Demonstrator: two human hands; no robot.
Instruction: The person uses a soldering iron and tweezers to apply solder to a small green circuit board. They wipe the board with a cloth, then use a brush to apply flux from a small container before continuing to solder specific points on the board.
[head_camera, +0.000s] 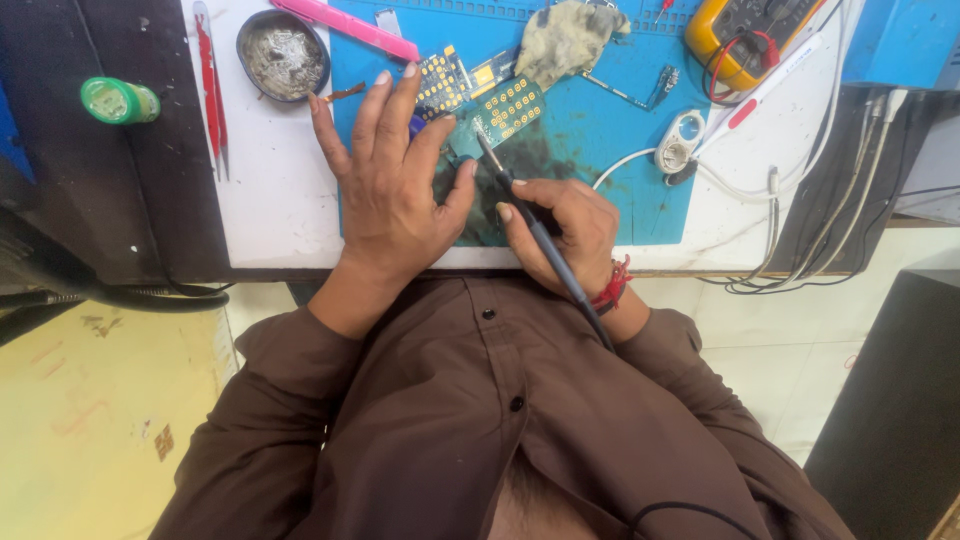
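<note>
- the right hand (562, 232) is closed pen-style around a soldering iron (528, 222), whose long axis runs from the wrist up and to the left.
- the iron's tip meets the near edge of a green circuit board (500, 112) on the blue mat (600, 150), just beyond the knuckles.
- the left hand (392, 180) lies flat and spread, gripping nothing, pressing on the board's left part; its thumb is near the tip.
- a tin of flux (283, 52), red tweezers (212, 85) and a yellow multimeter (745, 35) lie well apart.

Yellow multimeter (742, 35), red tweezers (210, 80), green bottle (119, 101), crumpled cloth (568, 38)
</note>
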